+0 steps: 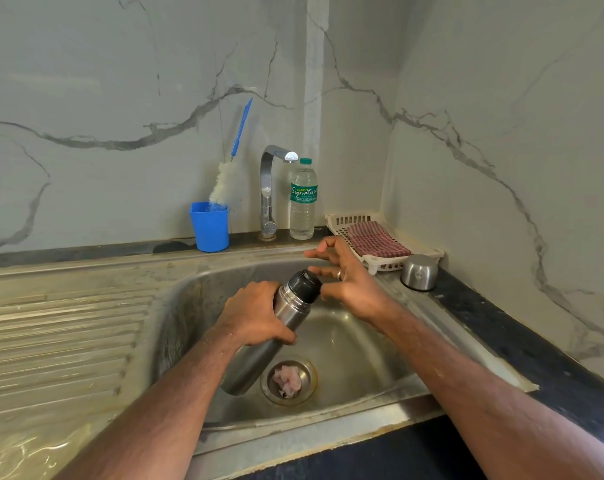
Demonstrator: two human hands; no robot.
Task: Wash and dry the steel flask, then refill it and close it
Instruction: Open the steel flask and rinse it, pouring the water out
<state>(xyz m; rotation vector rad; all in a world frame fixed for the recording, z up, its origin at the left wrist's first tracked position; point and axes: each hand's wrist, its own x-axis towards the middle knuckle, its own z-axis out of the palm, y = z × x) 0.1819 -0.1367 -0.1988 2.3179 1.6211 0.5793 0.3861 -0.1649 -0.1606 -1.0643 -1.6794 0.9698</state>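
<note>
left hand (255, 315) gripping tilted steel flask (280, 327), over sink (356, 362)

Brushed steel flask (259, 355), matt black plastic stopper (305, 285), checked cloth (376, 242)

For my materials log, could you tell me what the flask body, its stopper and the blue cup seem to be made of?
Flask body: apparently brushed stainless steel, with a grey sheen and soft reflections. Stopper: probably black plastic, matte and dark. Blue cup: likely plastic, uniformly coloured, opaque and smooth.
</note>
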